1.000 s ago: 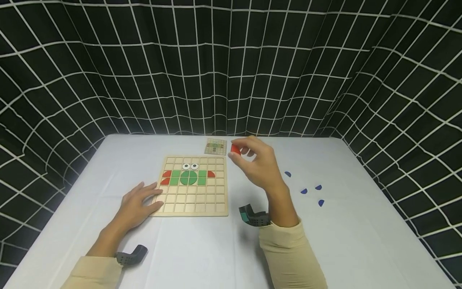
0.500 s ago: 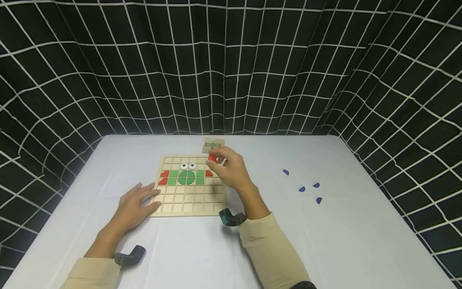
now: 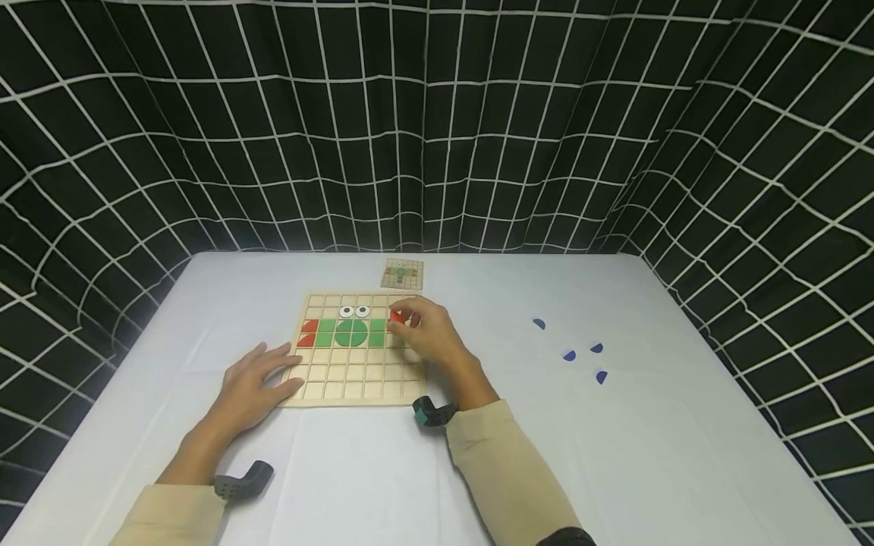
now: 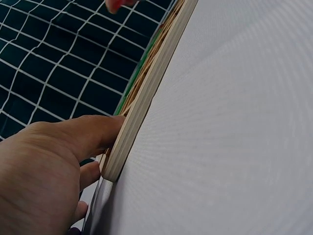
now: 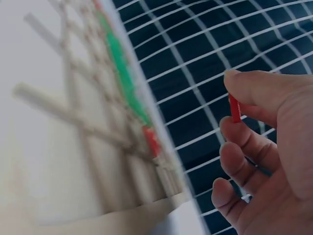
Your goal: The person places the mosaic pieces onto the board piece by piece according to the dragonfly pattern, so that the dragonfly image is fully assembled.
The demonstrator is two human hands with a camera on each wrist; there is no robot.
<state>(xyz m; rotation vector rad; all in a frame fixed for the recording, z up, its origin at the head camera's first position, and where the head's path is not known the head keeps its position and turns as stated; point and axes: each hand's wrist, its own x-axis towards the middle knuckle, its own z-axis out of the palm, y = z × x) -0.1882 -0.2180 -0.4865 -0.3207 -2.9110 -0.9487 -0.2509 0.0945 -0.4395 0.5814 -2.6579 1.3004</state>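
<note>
My right hand pinches a small red tile between thumb and index finger, just above the right side of a wooden grid board. In the right wrist view the tile is seen edge-on, apart from the board. My left hand rests at the board's left edge, fingers spread and thumb touching the rim. On the board sit two round eye tiles, a green circle of quarter tiles, green squares on both sides and red tiles at left. My right fingers cover part of the board's right side.
A small pattern card lies behind the board, showing a similar figure. Several blue half-round tiles lie scattered on the white table at right. A black curtain with white grid lines surrounds the back and sides.
My right hand has carried the red tile leftward from beside the card, then lowered it toward the board's right side. My left hand keeps its place at the board's edge.
</note>
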